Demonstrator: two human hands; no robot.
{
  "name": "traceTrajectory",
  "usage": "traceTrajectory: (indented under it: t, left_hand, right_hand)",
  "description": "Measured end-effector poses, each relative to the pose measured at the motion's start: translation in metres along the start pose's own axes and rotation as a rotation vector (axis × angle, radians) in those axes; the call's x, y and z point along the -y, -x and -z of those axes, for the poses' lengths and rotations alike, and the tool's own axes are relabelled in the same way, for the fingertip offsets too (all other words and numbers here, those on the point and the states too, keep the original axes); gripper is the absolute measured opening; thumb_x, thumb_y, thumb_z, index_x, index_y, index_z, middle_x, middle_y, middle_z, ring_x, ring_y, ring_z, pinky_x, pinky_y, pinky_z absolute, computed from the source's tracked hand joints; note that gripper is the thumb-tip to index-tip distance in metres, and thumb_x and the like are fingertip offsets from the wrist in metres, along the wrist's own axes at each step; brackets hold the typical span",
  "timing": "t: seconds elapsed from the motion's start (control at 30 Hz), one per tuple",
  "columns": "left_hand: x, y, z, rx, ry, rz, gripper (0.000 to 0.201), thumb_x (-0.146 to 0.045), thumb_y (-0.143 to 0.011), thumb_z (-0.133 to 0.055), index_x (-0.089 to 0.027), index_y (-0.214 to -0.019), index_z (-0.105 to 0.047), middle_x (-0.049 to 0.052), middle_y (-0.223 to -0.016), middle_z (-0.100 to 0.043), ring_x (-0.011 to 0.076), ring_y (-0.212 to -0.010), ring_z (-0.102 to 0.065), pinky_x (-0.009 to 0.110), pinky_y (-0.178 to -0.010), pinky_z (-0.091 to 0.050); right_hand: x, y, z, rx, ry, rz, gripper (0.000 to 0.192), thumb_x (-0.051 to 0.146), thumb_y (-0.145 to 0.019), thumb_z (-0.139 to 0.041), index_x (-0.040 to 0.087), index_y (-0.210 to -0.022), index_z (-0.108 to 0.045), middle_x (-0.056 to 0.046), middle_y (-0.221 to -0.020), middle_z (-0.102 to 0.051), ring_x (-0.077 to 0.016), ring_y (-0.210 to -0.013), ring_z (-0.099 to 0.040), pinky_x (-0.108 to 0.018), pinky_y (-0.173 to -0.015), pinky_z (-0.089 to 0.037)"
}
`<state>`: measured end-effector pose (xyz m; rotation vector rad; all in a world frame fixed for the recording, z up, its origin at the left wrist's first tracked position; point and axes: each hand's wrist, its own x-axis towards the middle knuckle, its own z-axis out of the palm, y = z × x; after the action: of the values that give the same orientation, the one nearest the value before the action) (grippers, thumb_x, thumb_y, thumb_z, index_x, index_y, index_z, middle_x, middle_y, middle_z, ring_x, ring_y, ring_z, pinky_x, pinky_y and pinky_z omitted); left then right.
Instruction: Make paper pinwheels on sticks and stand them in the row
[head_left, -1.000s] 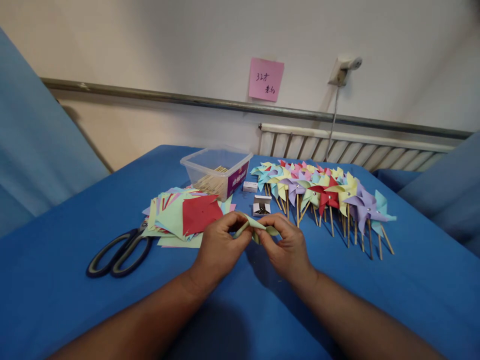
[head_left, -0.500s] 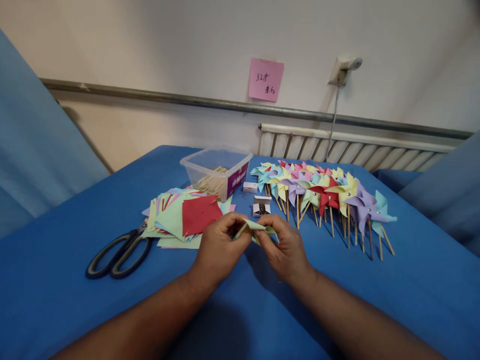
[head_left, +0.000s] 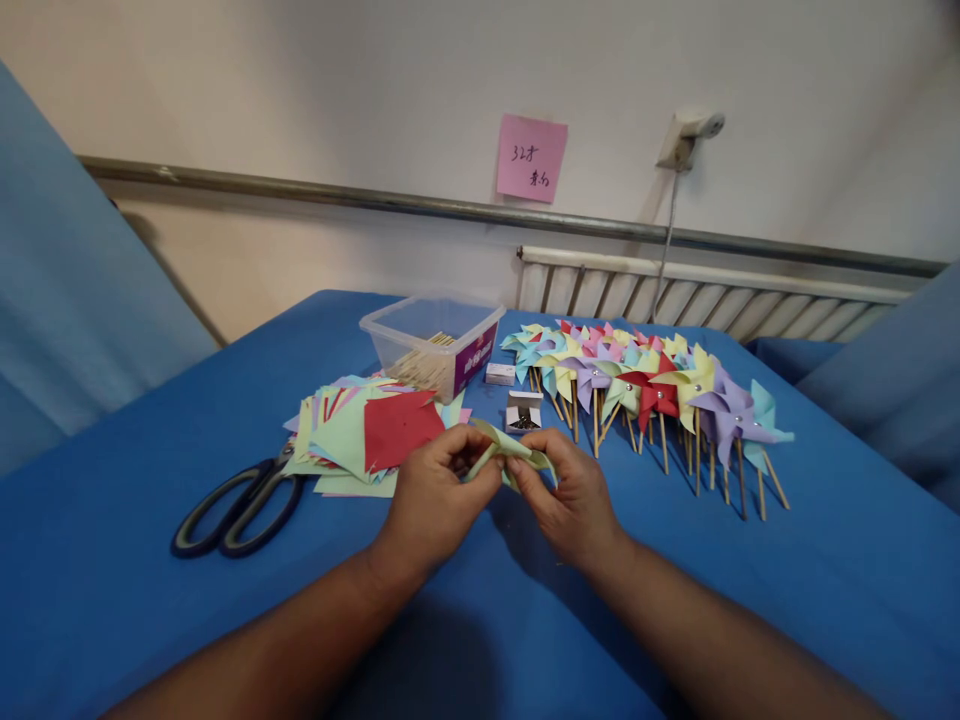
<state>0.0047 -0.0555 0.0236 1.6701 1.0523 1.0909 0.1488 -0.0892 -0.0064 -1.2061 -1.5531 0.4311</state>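
A light green paper (head_left: 510, 449), its corners curled inward like a pinwheel, is held between both hands above the blue-covered table. My left hand (head_left: 437, 487) pinches its left side, with the fingers closed on it. From the other side my right hand (head_left: 568, 493) grips the paper with thumb and fingers. Just beyond the hands stands an open small box (head_left: 523, 412) with shiny pins in it. Left of my left hand lies a stack of coloured paper sheets (head_left: 337, 440), a red sheet (head_left: 401, 430) on top.
Large scissors (head_left: 240, 510) lie at the left, blades under the papers. A clear plastic tub (head_left: 405, 345) holds wooden sticks. Beside it sits a closed small box (head_left: 500, 374). Finished paper pinwheels (head_left: 660, 392) on sticks fill the right. A radiator (head_left: 690, 290) runs along the wall.
The paper's upper left flap has been shifted by my left fingers and now stands up more, curling to the left. The right hand has barely moved.
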Motion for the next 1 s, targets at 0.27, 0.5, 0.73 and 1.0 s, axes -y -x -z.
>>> traceTrajectory:
  t: [0.27,0.5,0.73,1.0]
  left_hand:
    - [-0.0021,-0.0003,-0.0014,-0.008,0.024,0.01,0.002,-0.016,-0.072,-0.062,-0.017,-0.074,-0.062,-0.004,-0.064,-0.057,0.01,-0.062,-0.052,0.021,-0.058,-0.042]
    - [-0.0006,0.002,-0.004,-0.024,0.048,0.033,0.004,-0.018,-0.071,-0.063,-0.017,-0.075,-0.063,-0.003,-0.066,-0.061,0.0116,-0.064,-0.056,0.022,-0.06,-0.045]
    - [-0.0025,0.0019,-0.0037,-0.009,0.084,0.025,0.004,-0.018,-0.071,-0.064,-0.018,-0.075,-0.063,-0.003,-0.067,-0.061,0.0115,-0.065,-0.057,0.023,-0.062,-0.045]
    - [-0.0012,-0.0005,-0.004,0.028,0.184,0.088,0.008,-0.021,-0.071,-0.068,-0.017,-0.076,-0.063,-0.003,-0.07,-0.062,0.0107,-0.067,-0.057,0.022,-0.065,-0.045]
  right_hand:
    - [0.0013,0.0007,-0.0007,-0.011,-0.003,-0.012,0.007,0.016,-0.083,-0.055,0.019,-0.088,-0.059,0.001,-0.079,-0.059,-0.0124,-0.071,-0.055,-0.023,-0.066,-0.041]
    - [0.0017,0.0001,-0.0004,-0.033,-0.009,-0.042,0.004,0.016,-0.083,-0.056,0.019,-0.085,-0.059,0.002,-0.075,-0.059,-0.0113,-0.067,-0.054,-0.022,-0.062,-0.04]
    - [0.0029,0.0005,-0.0003,-0.065,-0.028,-0.05,0.002,0.017,-0.081,-0.058,0.018,-0.082,-0.059,0.002,-0.073,-0.059,-0.0113,-0.065,-0.054,-0.023,-0.062,-0.041]
    - [0.001,0.0011,-0.0007,-0.051,-0.081,-0.159,0.004,0.022,-0.081,-0.058,0.019,-0.082,-0.06,0.003,-0.068,-0.058,-0.0114,-0.062,-0.052,-0.023,-0.059,-0.04]
